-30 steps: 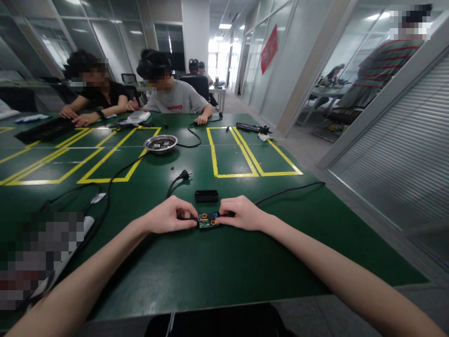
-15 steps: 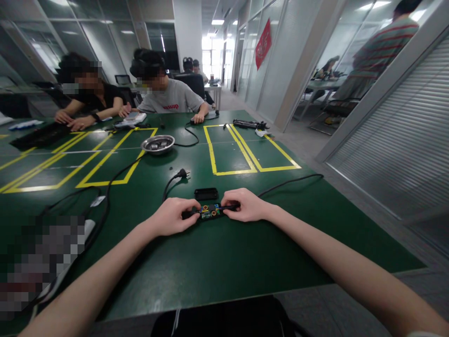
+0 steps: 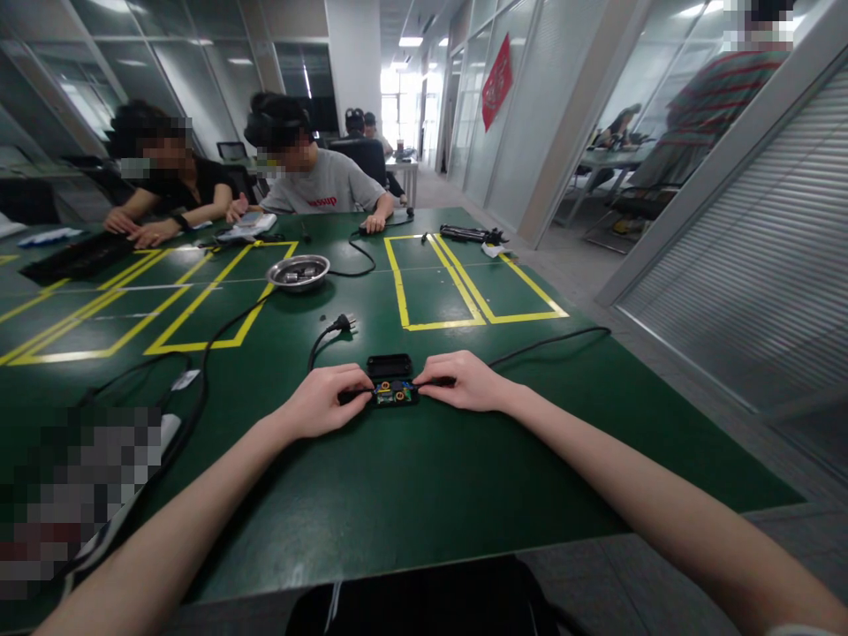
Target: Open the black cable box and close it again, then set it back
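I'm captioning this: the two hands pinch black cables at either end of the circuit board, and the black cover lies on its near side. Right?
Not quite: the head view shows the black cover lying on the far side of the circuit board. The left hand and right hand do pinch black cables.

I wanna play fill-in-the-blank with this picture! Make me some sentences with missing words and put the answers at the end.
1. The circuit board is ____ the left hand and the right hand.
2. The tape stuck on the table is coloured ____.
3. The prongs of the black plug point toward the ____ side of the picture.

Missing words: between; yellow; right.
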The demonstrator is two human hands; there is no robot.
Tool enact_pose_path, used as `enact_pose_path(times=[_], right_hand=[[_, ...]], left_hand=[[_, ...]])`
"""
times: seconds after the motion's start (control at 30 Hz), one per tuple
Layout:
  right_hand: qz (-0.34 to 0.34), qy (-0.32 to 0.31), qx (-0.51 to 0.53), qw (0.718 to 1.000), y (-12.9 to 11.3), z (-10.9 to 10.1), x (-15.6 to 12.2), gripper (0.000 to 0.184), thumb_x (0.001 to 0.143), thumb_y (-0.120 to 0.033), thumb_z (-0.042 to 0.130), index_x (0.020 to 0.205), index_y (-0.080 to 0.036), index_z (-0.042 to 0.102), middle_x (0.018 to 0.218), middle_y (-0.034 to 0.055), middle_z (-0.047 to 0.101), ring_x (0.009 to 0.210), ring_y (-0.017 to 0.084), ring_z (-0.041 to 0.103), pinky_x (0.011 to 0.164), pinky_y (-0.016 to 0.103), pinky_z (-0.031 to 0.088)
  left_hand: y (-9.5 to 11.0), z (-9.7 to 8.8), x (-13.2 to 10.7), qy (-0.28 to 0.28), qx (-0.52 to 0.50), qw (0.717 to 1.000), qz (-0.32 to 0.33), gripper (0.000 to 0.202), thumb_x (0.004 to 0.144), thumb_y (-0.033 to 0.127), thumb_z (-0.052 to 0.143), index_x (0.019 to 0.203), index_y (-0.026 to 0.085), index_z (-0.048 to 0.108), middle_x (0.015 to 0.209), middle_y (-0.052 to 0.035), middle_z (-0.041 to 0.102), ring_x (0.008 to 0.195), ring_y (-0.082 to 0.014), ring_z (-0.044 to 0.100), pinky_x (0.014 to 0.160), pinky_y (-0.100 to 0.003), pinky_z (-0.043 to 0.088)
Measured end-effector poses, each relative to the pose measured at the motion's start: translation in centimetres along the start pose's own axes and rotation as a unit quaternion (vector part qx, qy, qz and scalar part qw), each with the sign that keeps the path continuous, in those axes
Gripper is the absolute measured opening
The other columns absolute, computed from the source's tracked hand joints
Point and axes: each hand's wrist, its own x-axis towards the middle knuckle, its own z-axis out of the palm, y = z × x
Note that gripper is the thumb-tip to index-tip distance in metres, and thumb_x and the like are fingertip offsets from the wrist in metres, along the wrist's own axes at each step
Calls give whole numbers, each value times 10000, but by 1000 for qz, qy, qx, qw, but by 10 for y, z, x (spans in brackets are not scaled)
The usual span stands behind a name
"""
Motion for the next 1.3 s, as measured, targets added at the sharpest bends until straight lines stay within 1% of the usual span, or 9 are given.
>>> enact_pose_path(times=[0.17,0.3,0.53,0.67,0.77,0.93,1.07,1.17,1.3], right_hand=[[-17,-25,-67,997,-1,-1,1,168,997,-264,611,988,-189,761,906,58,740,761,170,688,673,265,478],[-56,-42,-130,989,-3,-1,4,106,943,-249,663,934,-173,736,903,76,726,818,209,667,696,300,485],[-72,-25,-97,992,-5,-2,6,197,1004,-223,563,919,-187,738,1016,100,738,920,220,652,829,360,541],[3,71,-83,994,1,11,6,264,983,-330,627,1193,-206,729,1333,149,671,1192,287,634,1037,494,515],[63,63,-79,993,5,23,8,447,995,-394,622,1414,-237,623,1506,166,577,1382,325,540,1140,579,439],[73,60,-9,995,3,25,9,277,968,-353,669,1185,-198,743,1288,152,713,1231,297,653,1089,519,508],[84,104,84,987,-2,21,9,341,930,-225,667,1270,-203,676,1219,108,702,957,206,704,852,377,609],[92,114,127,981,-3,22,10,362,922,-187,638,1282,-202,670,1198,94,677,787,147,664,694,301,594],[91,132,144,976,-3,26,10,305,905,-180,649,1202,-208,716,1166,80,682,804,146,662,728,305,600]], left_hand=[[1,-7,3,-37,47,998,31,273,1012,272,470,889,181,697,859,-49,676,719,-160,631,657,-257,478],[5,-10,7,-52,100,992,55,218,952,218,488,906,184,698,891,-69,684,806,-198,638,726,-294,511],[7,-7,6,-45,142,987,65,178,904,335,605,897,185,701,953,-82,711,867,-230,656,791,-347,522],[0,2,5,38,108,993,24,363,916,511,665,1063,181,703,1107,-123,721,1018,-284,678,922,-418,546],[-7,11,6,57,106,993,-13,769,803,613,773,1393,162,574,1432,-203,606,1294,-389,588,1100,-543,473],[-11,19,6,23,56,998,-18,851,839,520,779,1549,216,422,1396,-162,644,1274,-356,623,1114,-523,485],[-7,19,5,49,-1,999,0,806,839,424,792,1541,259,432,1445,-135,574,1260,-318,637,1081,-455,538],[-6,21,3,58,-25,998,3,800,838,380,794,1545,285,431,1443,-120,546,1244,-302,642,1058,-440,566],[-9,25,2,62,-35,997,0,823,835,348,799,1562,295,418,1458,-127,516,1273,-314,619,1044,-457,583]])
